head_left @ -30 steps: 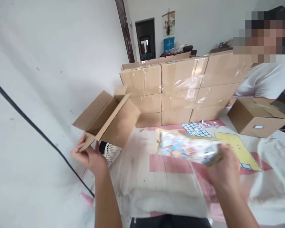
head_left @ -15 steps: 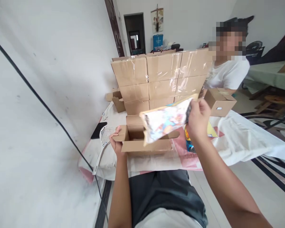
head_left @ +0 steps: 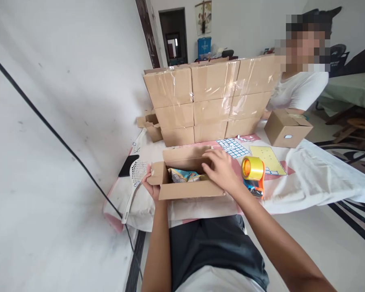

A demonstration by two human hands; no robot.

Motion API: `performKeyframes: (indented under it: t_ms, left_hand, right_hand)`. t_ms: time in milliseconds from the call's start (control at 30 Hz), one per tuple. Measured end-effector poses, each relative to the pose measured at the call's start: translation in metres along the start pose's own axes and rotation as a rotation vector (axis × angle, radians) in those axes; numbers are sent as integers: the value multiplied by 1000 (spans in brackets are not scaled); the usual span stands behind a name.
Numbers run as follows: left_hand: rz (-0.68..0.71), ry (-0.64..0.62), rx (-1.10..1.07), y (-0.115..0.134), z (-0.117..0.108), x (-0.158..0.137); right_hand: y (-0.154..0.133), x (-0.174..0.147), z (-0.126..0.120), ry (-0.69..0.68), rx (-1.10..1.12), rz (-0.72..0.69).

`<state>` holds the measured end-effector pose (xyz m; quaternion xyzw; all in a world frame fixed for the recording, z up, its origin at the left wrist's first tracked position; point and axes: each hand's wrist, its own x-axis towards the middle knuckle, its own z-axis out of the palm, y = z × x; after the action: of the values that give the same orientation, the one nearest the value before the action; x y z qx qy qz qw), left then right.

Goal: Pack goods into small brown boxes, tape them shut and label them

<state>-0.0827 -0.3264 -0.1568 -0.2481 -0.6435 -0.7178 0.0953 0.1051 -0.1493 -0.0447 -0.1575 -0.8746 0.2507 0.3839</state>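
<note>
An open cardboard box (head_left: 191, 191) lies in front of me with its flaps folded out. Inside it rests a printed plastic packet (head_left: 184, 175), blue and yellow, partly hidden by the walls. My left hand (head_left: 151, 187) grips the box's left end flap. Over the right end of the box, my right hand (head_left: 220, 169) is open with curved fingers apart, at the rim; its fingertips are partly inside. A yellow roll of tape in an orange dispenser (head_left: 254, 172) stands right of that hand. Left of the box lies a white perforated scoop (head_left: 138, 172).
Stacked cardboard boxes (head_left: 213, 103) wrapped in clear film rise behind. Sticker sheets (head_left: 233, 148) and a yellow sheet (head_left: 266, 156) lie on the cloth. A closed box (head_left: 287, 127) stands at right near another person (head_left: 304, 87). A dark flat object (head_left: 126, 166) lies by the scoop.
The packet has gone from my right hand, held above the box, down into the box. My right hand has let go of it and moved left and down. My left hand stays on the flap.
</note>
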Motion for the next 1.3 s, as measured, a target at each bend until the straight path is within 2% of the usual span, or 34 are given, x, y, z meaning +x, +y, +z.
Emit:
performKeyframes:
  t_ms: [67,100,167,200,267,333,400,633,767,867,933,1033,1167,1300]
  left_hand:
    - [16,53,-23,-1,-3,-1]
    - [27,36,-55,0,-5,-1]
    - [36,-114,-110,1,-10,-1]
    - [37,-209,-136,2,-12,-1]
    - [45,-360,-169,3,-14,0]
    - [88,-435,-192,3,-17,3]
    - [134,-497,-212,2,-20,8]
    - [108,-570,-189,1,-35,19]
    - [125,-550,-157,9,-32,17]
    - [152,-459,-109,23,-23,15]
    - [119,-396,-79,30,-16,14]
    - [35,-337,-107,32,-7,10]
    - [-19,-297,-189,24,-2,5]
    - [-103,-301,-251,24,-2,3]
  right_hand:
    - [13,-12,-5,284,105,158]
    - [20,-20,-6,408,214,259]
    - [30,-36,-4,541,490,426]
    - [33,-43,-1,541,611,460]
    - [35,-54,5,424,735,400]
    - [35,-58,11,276,689,264]
    - [37,-59,16,205,609,166]
    - [50,-60,28,245,601,156]
    - [41,-60,26,245,584,99]
    - [37,-61,26,280,564,105]
    - [38,-61,29,298,584,168]
    - [43,-55,34,304,741,278]
    - [47,-37,32,208,896,381]
    - [46,-27,24,186,870,270]
